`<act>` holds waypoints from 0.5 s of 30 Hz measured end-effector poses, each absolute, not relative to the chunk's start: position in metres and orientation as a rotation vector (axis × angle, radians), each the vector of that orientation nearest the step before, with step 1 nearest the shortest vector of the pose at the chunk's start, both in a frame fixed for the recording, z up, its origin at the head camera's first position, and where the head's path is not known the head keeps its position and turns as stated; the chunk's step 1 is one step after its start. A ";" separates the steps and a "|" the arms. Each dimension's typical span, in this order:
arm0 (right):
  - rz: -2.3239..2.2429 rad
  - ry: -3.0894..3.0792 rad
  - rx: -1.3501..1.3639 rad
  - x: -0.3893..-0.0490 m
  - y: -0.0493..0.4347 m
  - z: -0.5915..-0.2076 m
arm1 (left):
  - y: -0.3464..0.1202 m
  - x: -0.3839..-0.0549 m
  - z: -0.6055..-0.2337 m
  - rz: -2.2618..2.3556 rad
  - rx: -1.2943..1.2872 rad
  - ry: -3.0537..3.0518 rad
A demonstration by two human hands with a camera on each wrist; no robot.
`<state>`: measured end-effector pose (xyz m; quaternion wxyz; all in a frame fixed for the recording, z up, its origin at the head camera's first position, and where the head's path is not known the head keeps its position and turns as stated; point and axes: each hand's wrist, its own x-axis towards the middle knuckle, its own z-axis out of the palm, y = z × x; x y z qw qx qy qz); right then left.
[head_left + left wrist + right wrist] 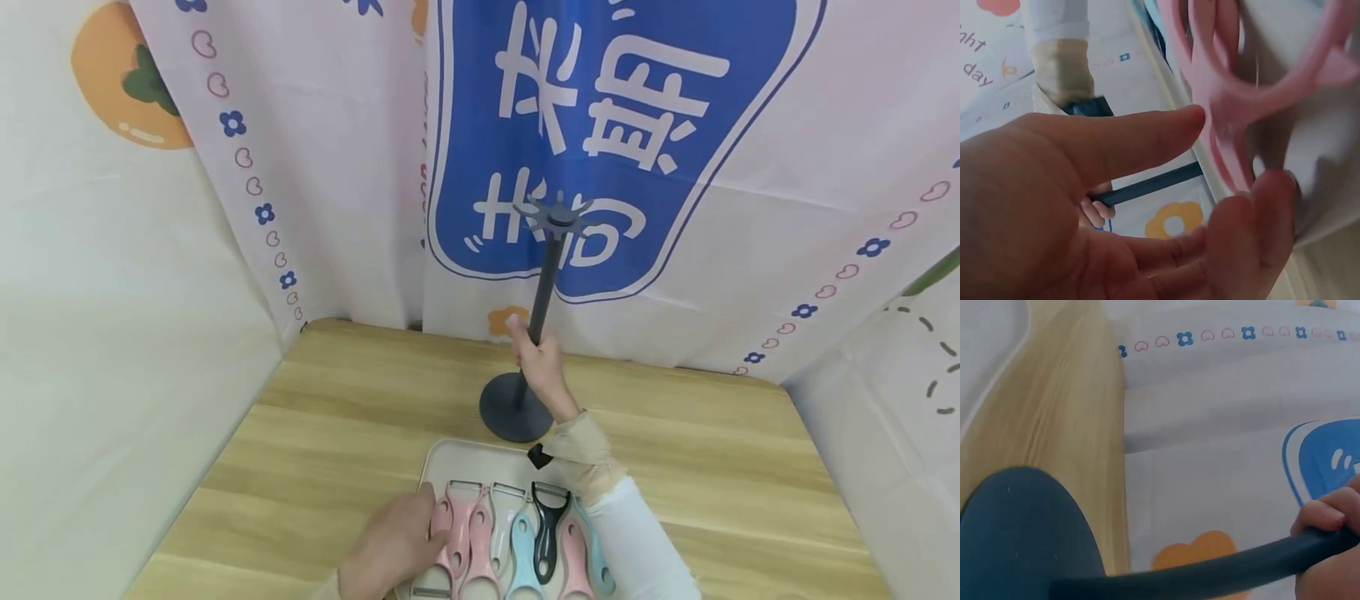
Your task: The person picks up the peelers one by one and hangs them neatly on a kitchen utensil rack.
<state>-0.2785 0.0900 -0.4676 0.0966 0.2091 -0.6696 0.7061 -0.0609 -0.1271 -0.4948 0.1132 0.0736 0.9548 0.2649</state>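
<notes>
My right hand (542,367) grips the upright pole of a dark grey stand (548,279), its fingers wrapped round it in the right wrist view. The stand has a round base (501,408) on the table and a ring of prongs at the top. Over the left side of a pale tray (480,448), my left hand (393,533) has thumb and fingers about a pink peeler (442,517). In the left wrist view the thumb tip meets the pink plastic (1229,103), with curled fingertips at its other side. Part of this peeler is hidden by the hand.
Several more peelers lie side by side in the tray, among them a white one (506,517), a black one (550,529) and a light blue one (523,550). The wooden table (360,392) backs onto a printed curtain (360,208).
</notes>
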 end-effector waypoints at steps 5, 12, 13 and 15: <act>2.135 -1.888 0.552 -0.285 0.086 -0.477 | -0.120 -0.061 -0.497 0.746 0.176 2.796; 2.126 -1.875 0.578 -0.288 0.084 -0.480 | -0.120 -0.065 -0.499 0.706 0.167 2.775; 2.128 -1.873 0.581 -0.288 0.083 -0.481 | -0.121 -0.065 -0.500 0.708 0.167 2.772; 2.138 -1.869 0.575 -0.287 0.081 -0.484 | -0.122 -0.063 -0.501 0.712 0.158 2.762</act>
